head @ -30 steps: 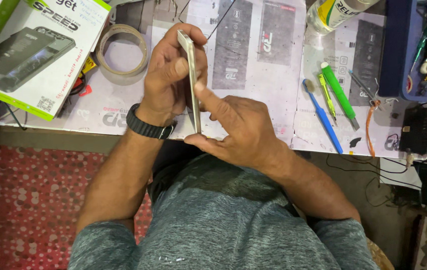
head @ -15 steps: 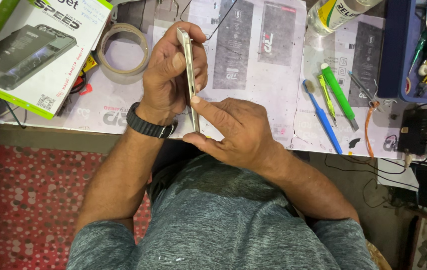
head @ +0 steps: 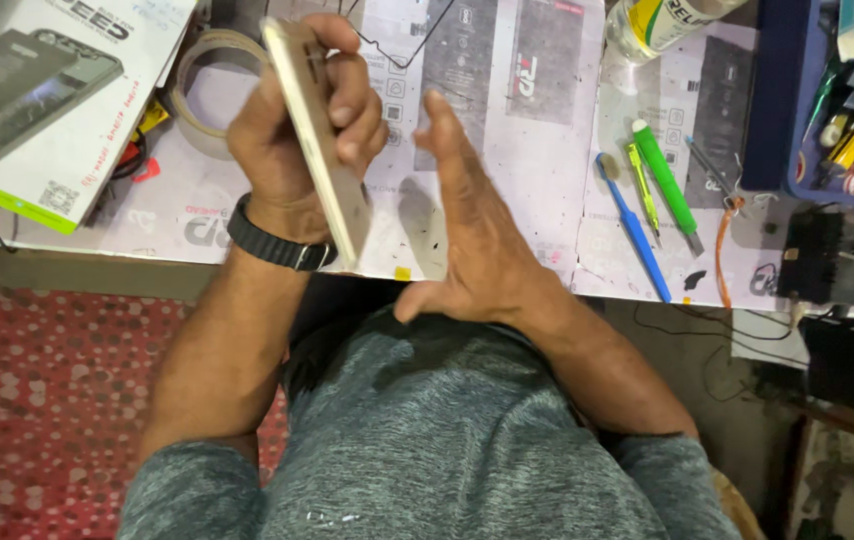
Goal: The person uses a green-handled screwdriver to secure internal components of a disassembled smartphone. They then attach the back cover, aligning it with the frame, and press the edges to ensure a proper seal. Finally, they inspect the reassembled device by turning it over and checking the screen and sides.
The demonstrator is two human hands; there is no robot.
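Observation:
My left hand [head: 292,130] grips a thin gold-coloured phone [head: 322,150] on edge above the near side of the paper-covered table [head: 507,140]; a black watch [head: 272,245] sits on that wrist. My right hand [head: 472,225] is flat and open just right of the phone, fingers stretched away from me, not touching it and holding nothing. The phone's screen side is turned away and hidden.
A white and green phone box [head: 42,95] lies far left beside a tape roll [head: 202,75]. Blue [head: 632,225], yellow [head: 644,185] and green [head: 665,180] tools lie right of my hands. A blue parts tray [head: 772,100] and a bottle [head: 662,20] stand at the back right.
My right hand has let go of the phone's lower edge and opened flat beside it. My left hand has tilted the phone and lifted it a little.

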